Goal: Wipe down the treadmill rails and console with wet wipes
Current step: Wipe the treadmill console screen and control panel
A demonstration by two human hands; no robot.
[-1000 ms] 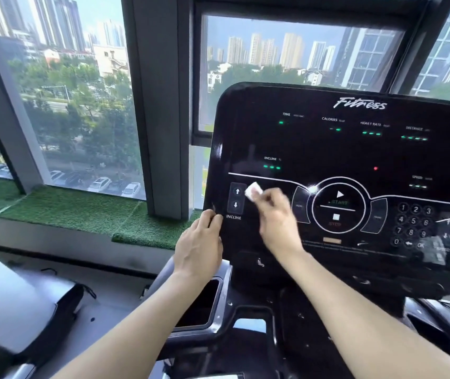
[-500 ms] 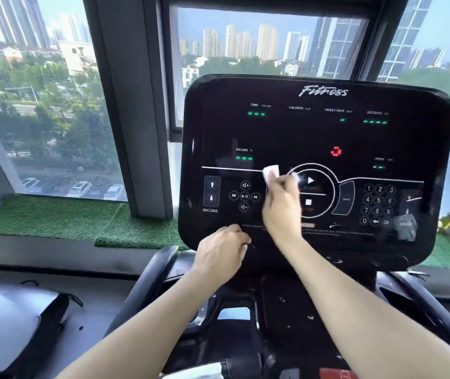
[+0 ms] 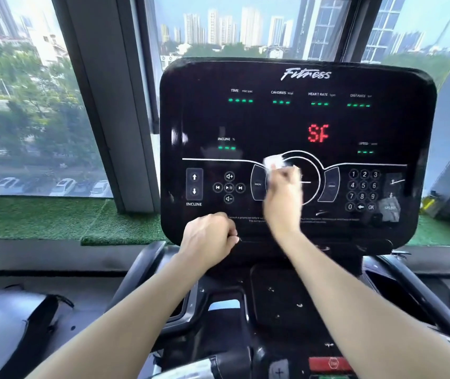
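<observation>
Change, wipe: right hand [image 3: 282,195] and wet wipe [image 3: 273,161] sit further right on the console [image 3: 297,116] than 1.0 s ago; then by the INCLINE arrows, now over the round centre dial [image 3: 315,170].
Change, left hand: left hand [image 3: 208,239] was on the console's left edge 1.0 s ago, now at the lower edge, nearer the middle.
Change, display: red readout [image 3: 318,133] shows "SF"; half a second ago only a small red blob there.
Change, view: console fills more of the view, more centred.
Right hand grip: fingers curled, pinching the wipe at the fingertips; motion-blurred.
Wipe position: white, crumpled, sticks out above and left of the right fingertips, against the console face on the dial's upper-left rim, just right of the PROG key [image 3: 258,184].
Left hand grip: fingers curled into a loose fist, knuckles up, against the console's bottom edge; cannot tell if it holds anything.
Containers: recessed tray [image 3: 278,294] below the console, a few small pale specks in it; side pocket [image 3: 184,302] at left, contents hidden by the left forearm.
Console face: green dashes under TIME, CALORIES, HEART RATE, DISTANCE; keypad [image 3: 362,190] at right, uncovered.
Surroundings: artificial grass strip [image 3: 62,217] on the window sill behind; red stop button [image 3: 332,362] at bottom edge.
</observation>
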